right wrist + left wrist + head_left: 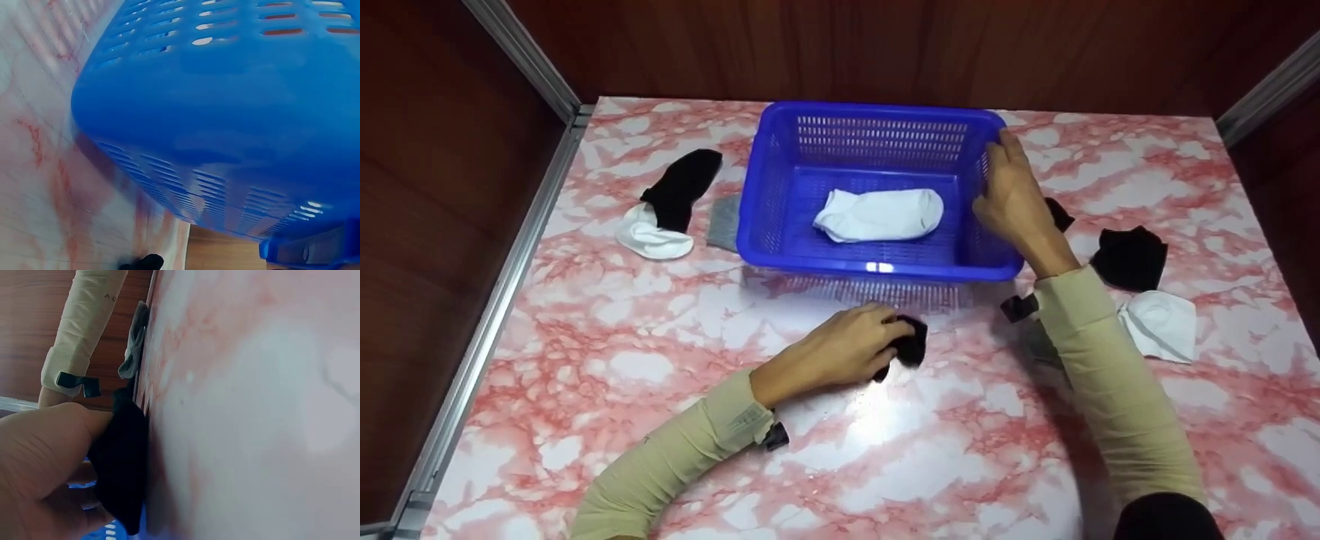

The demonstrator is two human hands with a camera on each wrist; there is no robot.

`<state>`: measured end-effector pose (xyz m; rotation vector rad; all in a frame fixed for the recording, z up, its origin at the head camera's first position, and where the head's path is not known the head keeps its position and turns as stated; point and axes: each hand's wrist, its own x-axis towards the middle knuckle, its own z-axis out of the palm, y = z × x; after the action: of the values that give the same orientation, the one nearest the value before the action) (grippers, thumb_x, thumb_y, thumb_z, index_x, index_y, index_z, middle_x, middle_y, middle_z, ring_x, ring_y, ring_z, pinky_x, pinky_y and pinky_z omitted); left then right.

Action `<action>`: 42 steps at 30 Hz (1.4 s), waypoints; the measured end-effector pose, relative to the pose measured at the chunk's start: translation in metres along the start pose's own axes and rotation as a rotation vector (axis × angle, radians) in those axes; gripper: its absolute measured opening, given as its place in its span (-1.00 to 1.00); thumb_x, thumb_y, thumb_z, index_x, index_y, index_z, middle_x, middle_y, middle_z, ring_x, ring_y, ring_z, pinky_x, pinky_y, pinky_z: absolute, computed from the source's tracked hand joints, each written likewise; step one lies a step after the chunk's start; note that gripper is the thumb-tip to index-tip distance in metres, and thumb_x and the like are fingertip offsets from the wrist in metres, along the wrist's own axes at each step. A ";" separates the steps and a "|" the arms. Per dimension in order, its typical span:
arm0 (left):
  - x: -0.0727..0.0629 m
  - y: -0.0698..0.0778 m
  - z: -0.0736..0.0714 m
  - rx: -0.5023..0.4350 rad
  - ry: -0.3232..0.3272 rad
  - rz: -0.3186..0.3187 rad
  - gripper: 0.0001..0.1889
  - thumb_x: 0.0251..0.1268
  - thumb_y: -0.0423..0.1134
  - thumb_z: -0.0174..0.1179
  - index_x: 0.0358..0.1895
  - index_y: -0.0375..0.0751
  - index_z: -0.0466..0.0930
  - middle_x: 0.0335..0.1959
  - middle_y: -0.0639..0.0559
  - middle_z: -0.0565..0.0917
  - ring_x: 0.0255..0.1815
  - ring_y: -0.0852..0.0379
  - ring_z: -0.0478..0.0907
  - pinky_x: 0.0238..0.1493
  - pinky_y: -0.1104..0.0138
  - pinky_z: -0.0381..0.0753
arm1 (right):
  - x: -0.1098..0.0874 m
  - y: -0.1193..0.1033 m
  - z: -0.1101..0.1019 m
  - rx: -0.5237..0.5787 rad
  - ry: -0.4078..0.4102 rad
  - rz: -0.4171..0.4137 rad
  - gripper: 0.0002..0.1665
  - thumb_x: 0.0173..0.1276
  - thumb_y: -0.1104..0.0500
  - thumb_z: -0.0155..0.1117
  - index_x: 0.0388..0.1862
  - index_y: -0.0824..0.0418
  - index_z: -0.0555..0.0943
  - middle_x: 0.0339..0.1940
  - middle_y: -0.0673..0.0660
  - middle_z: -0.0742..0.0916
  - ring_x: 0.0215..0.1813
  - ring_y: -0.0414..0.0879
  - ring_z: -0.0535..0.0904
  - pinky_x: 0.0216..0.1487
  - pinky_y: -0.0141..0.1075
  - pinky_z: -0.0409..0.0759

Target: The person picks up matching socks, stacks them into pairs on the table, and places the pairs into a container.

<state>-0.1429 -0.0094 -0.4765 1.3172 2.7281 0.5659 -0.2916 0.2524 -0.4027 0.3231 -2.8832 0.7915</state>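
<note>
Low in front of the basket, my left hand (847, 345) pinches a black sock (911, 345) between thumb and fingers. In the left wrist view that black sock (121, 467) hangs from the fingertips right at the tabletop. My right hand (1012, 191) grips the right rim of a blue plastic basket (825, 264) with slotted walls. Inside the basket a white ankle sock (881, 215) lies flat on the floor. The right wrist view shows the basket's outer wall (214, 112) and its lower corner close over the table.
On the marbled table (637, 367), a black sock (686, 180) overlaps a white sock (652, 236) at left. A grey sock (724, 223) pokes out beside the basket. At right lie another black sock (1130, 259) and a white sock (1162, 322). Wood panels (870, 49) stand behind.
</note>
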 end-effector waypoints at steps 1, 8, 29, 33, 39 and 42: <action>-0.001 0.000 -0.001 0.004 0.002 -0.002 -0.63 0.54 -0.14 0.20 0.32 -0.06 0.63 0.14 -0.08 0.70 0.16 -0.04 0.65 0.19 0.13 0.71 | 0.000 -0.001 -0.002 0.021 0.011 0.001 -0.29 0.39 0.34 0.08 0.49 0.59 0.29 0.66 0.55 0.20 0.71 0.37 0.10 0.75 0.09 0.07; -0.015 -0.007 -0.020 0.007 0.007 -0.010 -0.46 0.49 0.12 0.25 0.38 -0.06 0.57 0.22 -0.06 0.65 0.22 -0.06 0.59 0.28 0.07 0.63 | -0.025 -0.023 -0.023 0.119 0.144 -0.030 -0.44 0.54 0.17 0.17 0.38 0.50 0.46 0.62 0.50 0.33 0.67 0.37 0.19 0.73 0.13 0.11; -0.031 -0.031 -0.033 -0.266 -0.071 -0.072 -0.65 0.35 -0.34 0.31 0.19 -0.14 0.72 0.07 -0.03 0.73 0.13 0.02 0.66 0.28 0.14 0.63 | -0.169 -0.044 0.047 -0.120 -0.387 -0.623 -0.93 0.35 0.30 0.39 -0.20 0.21 0.71 -0.16 0.08 0.75 -0.11 -0.07 0.71 -0.03 -0.15 0.73; -0.045 -0.031 -0.044 -0.216 -0.019 -0.075 -0.75 0.24 -0.41 0.29 -0.07 -0.06 0.78 -0.06 0.01 0.69 0.05 0.03 0.62 0.20 0.13 0.62 | -0.174 -0.035 0.040 -0.149 -0.363 -0.608 -0.88 0.32 0.28 0.43 -0.17 0.22 0.72 -0.16 0.10 0.75 -0.11 -0.05 0.71 -0.07 -0.15 0.74; -0.070 -0.029 -0.048 -0.077 -0.055 -0.082 -0.67 0.19 -0.40 0.36 0.03 -0.07 0.75 0.00 -0.05 0.68 0.12 -0.07 0.55 0.22 0.07 0.58 | -0.181 -0.029 0.022 -0.147 -0.363 -0.588 -0.76 0.31 0.28 0.45 -0.04 0.25 0.71 -0.07 0.12 0.76 -0.01 -0.03 0.70 0.03 -0.12 0.75; -0.078 -0.024 -0.048 -0.054 -0.057 -0.084 -0.56 0.20 -0.30 0.43 0.18 -0.04 0.69 0.11 -0.07 0.63 0.21 -0.11 0.51 0.32 0.04 0.53 | -0.181 -0.026 0.014 -0.117 -0.298 -0.583 -0.70 0.24 0.32 0.49 -0.03 0.27 0.72 -0.07 0.12 0.77 0.00 -0.03 0.71 0.02 -0.14 0.75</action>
<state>-0.1209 -0.0972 -0.4483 1.1814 2.6877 0.5821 -0.1114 0.2539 -0.4352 1.2822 -2.8136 0.4969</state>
